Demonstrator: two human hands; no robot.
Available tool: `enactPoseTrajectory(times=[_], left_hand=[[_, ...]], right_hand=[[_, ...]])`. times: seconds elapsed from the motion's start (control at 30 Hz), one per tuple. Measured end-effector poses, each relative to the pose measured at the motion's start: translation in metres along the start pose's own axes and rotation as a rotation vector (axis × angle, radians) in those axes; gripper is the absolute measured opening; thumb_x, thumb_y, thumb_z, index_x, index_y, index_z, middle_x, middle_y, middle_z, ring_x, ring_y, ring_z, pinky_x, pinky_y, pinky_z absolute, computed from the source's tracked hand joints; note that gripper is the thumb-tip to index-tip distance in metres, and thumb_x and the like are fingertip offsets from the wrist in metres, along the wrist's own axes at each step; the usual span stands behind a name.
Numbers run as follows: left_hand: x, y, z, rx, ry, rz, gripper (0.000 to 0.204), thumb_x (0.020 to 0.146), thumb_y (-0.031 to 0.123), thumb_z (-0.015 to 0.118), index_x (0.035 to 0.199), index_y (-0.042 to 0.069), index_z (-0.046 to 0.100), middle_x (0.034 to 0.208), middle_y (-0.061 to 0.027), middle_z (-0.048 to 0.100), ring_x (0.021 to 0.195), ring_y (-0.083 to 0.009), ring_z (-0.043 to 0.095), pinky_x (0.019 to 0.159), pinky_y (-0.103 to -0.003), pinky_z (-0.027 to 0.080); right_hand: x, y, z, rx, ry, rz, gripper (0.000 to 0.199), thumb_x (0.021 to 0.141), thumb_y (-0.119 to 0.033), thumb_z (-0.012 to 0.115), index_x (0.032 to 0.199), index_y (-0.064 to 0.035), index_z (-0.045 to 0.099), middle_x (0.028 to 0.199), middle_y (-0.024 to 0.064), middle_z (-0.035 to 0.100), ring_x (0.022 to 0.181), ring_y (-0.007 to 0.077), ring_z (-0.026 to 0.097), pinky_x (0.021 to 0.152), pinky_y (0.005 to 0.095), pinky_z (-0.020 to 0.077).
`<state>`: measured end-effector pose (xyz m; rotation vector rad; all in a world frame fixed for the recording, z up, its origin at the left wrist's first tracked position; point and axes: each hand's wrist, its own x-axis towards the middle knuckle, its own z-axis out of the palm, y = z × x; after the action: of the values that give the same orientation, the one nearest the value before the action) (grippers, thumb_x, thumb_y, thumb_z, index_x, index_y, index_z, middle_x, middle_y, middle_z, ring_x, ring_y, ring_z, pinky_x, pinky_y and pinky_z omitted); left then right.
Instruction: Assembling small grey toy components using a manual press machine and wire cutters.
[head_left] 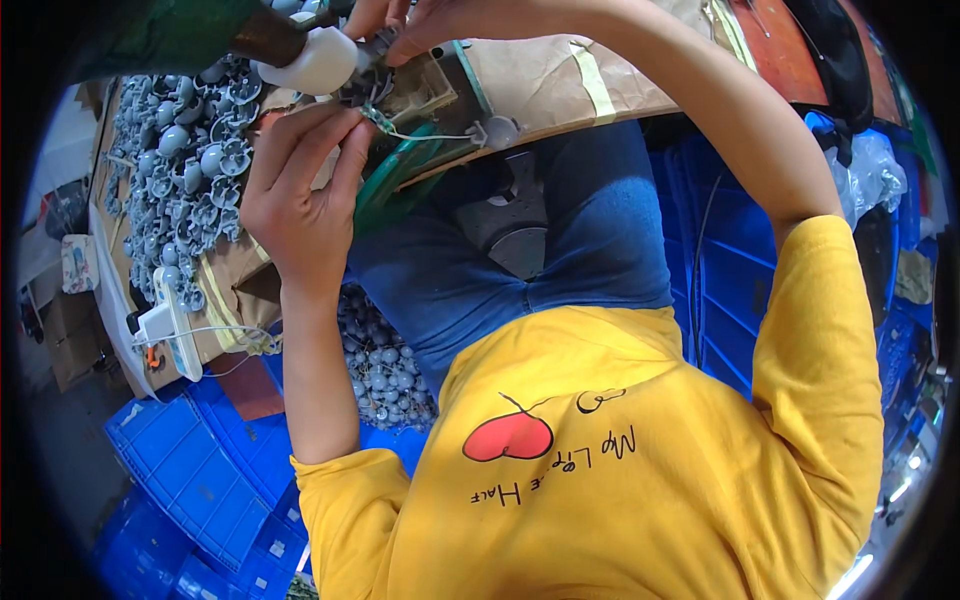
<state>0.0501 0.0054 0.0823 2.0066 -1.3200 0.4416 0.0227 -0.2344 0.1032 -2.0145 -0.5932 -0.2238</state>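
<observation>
My left hand (pixel 303 188) is raised at the bench edge, thumb and fingertips pinched on a small green piece (pixel 378 120). From that piece a thin white wire (pixel 430 136) runs right to a rounded grey plastic part (pixel 497 131) at the bench edge. My right hand (pixel 450 22) reaches in from the right, its fingers closed on a small grey plastic part (pixel 378 48) just above the left fingertips. Close beside both hands is the white rounded end (pixel 318 62) of a dark green machine arm (pixel 160 35). Fingers and the white end partly hide the grey part.
Many grey plastic shells (pixel 185 150) are heaped on the bench at left. A white power strip (pixel 178 325) lies at its corner. Brown paper (pixel 540 85) covers the bench at right. Below are grey round parts (pixel 385 380) and blue crates (pixel 195 470). A green curved piece (pixel 395 175) juts toward my lap.
</observation>
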Motion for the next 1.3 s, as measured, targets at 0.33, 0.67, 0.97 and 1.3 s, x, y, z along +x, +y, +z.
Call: enactPoseTrajectory(times=[0.33,0.67,0.97,1.3], left_hand=[[0.018,-0.004,0.021,-0.882,0.057,-0.508,0.035,0.084,-0.003,0.063,0.119,-0.001,0.061,0.115,-0.0094,0.064,0.102,-0.0152,0.060,0.092,-0.029,0.044],[0.017,-0.028,0.034,-0.752,0.021,-0.301,0.025,0.083,-0.005,0.062,0.108,-0.003,0.066,0.107,-0.0108,0.067,0.111,-0.0243,0.059,0.100,-0.038,0.041],[0.019,-0.036,0.040,-0.604,0.094,0.003,0.021,0.086,0.001,0.060,0.106,0.001,0.068,0.106,-0.0107,0.068,0.106,-0.0223,0.059,0.099,-0.035,0.037],[0.016,-0.020,0.027,-0.538,0.005,-0.088,0.031,0.076,0.006,0.070,0.108,0.007,0.069,0.115,-0.0057,0.066,0.111,-0.0200,0.055,0.105,-0.039,0.031]], right_hand=[[-0.018,-0.044,0.006,-0.917,-0.120,-0.177,0.036,0.075,0.003,0.061,0.111,-0.0002,0.061,0.101,0.0166,0.061,0.086,0.0338,0.061,0.075,0.0393,0.0528],[-0.038,-0.049,0.063,-0.720,0.427,0.014,0.030,0.077,-0.027,0.072,0.089,-0.0063,0.054,0.082,0.0059,0.058,0.066,0.0240,0.062,0.052,0.0338,0.0487],[-0.046,-0.029,0.088,-0.922,0.343,0.104,0.019,0.082,-0.022,0.063,0.084,-0.0055,0.053,0.078,0.0069,0.055,0.069,0.0234,0.062,0.054,0.0333,0.0501],[-0.052,-0.025,0.067,-0.672,0.154,-0.263,0.017,0.083,-0.013,0.061,0.091,-0.0025,0.049,0.086,0.0101,0.051,0.074,0.0269,0.058,0.057,0.0366,0.0492]])
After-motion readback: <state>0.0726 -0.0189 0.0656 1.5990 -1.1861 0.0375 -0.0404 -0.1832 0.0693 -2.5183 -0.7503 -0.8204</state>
